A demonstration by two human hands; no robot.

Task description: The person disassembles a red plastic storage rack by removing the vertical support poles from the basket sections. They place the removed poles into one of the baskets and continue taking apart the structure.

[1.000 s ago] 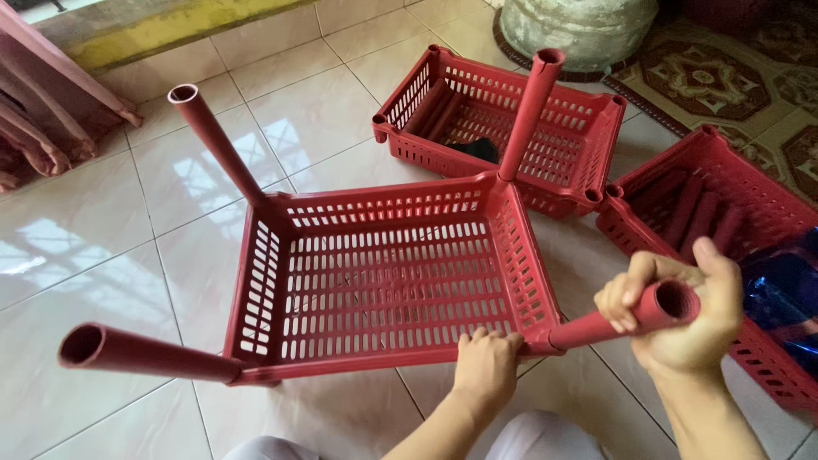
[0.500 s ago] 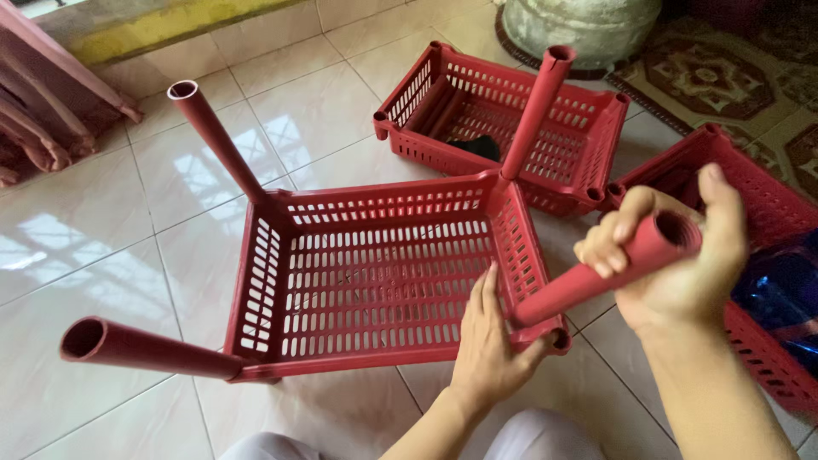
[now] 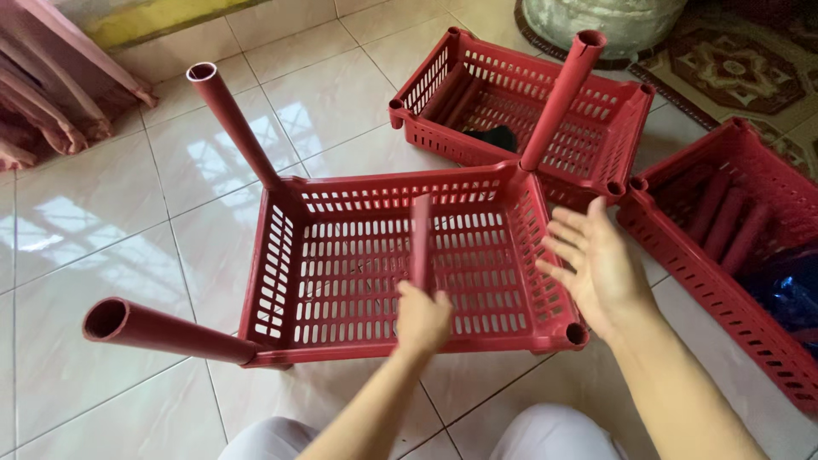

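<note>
The left hand (image 3: 423,319) is clamped on a short red plastic tube (image 3: 421,241), upright over the red slotted plastic basket (image 3: 400,255). The right hand (image 3: 601,266) hovers spread, just right. Best aim the tube squarely into the empty corner socket (image 3: 576,334).

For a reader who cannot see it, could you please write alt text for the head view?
The left hand grips a red tube upright over a red slotted basket on a tiled floor, while the right hand hovers open beside it. Two more red baskets lie behind.
</note>
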